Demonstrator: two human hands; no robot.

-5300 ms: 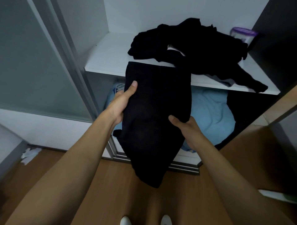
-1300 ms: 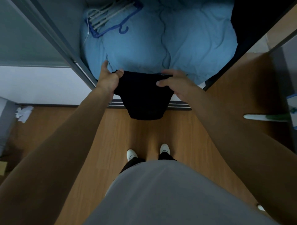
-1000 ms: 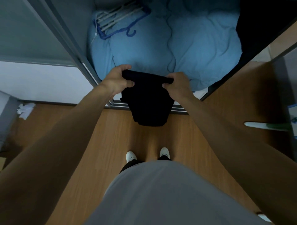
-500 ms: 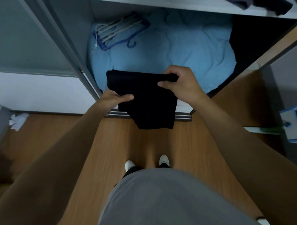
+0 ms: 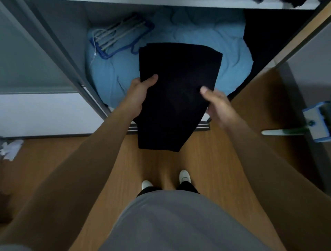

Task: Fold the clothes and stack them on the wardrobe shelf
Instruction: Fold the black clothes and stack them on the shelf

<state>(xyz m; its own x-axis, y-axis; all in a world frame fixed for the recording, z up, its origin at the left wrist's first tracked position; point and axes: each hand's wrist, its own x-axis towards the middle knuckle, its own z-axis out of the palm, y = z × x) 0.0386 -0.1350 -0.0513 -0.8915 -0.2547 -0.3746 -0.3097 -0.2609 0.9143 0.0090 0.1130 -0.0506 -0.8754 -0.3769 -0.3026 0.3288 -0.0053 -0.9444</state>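
Note:
A folded black garment [image 5: 176,89] lies flat and level in front of me, above the wardrobe's lower compartment. My left hand [image 5: 138,95] grips its left edge, thumb on top. My right hand [image 5: 215,102] holds its right edge, thumb on the cloth and fingers underneath. The white wardrobe shelf [image 5: 179,3] shows only as a strip along the top of the view, with bits of dark clothing [image 5: 297,2] on it at the right.
A light blue duvet [image 5: 114,75] fills the lower compartment, with blue and white hangers [image 5: 120,34] on it at the left. The grey sliding door [image 5: 32,53] stands at the left. A blue mop head [image 5: 317,121] is on the wooden floor at the right, crumpled paper [image 5: 10,148] at the left.
The garment hung down from a pinch at its top edge; now it is turned flat and folded smaller, with a hand at each side. The view tilted up slightly.

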